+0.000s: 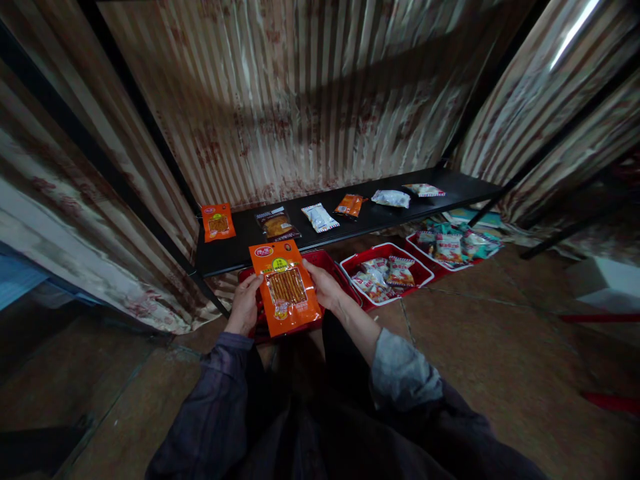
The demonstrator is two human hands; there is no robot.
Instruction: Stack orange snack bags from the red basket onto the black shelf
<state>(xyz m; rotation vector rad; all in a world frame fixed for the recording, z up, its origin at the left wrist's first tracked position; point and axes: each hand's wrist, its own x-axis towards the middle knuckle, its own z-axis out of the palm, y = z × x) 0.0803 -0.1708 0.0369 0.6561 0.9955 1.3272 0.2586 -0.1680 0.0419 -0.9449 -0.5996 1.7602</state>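
Between my two hands is an orange snack packet [287, 288], its front facing me and brown sticks showing through a clear window. My left hand [244, 305] grips its left edge, and my right hand [323, 285] grips the right edge. The packet is held over a red basket [325, 260], which it partly hides, in front of the black shelf [240, 257]. A similar orange packet [218, 222] lies at the shelf's left end. To its right are a clear packet with brown food [277, 223], a white packet [320, 218] and a smaller orange packet [350, 205].
Further right on the shelf lie a silvery packet [391, 198] and a striped-edge packet [424, 191]. Below stand a white-rimmed red basket [425, 275] of snack packets and another basket [457, 267] with green packets. Black posts [150, 120] frame the shelf before a striped curtain [300, 100].
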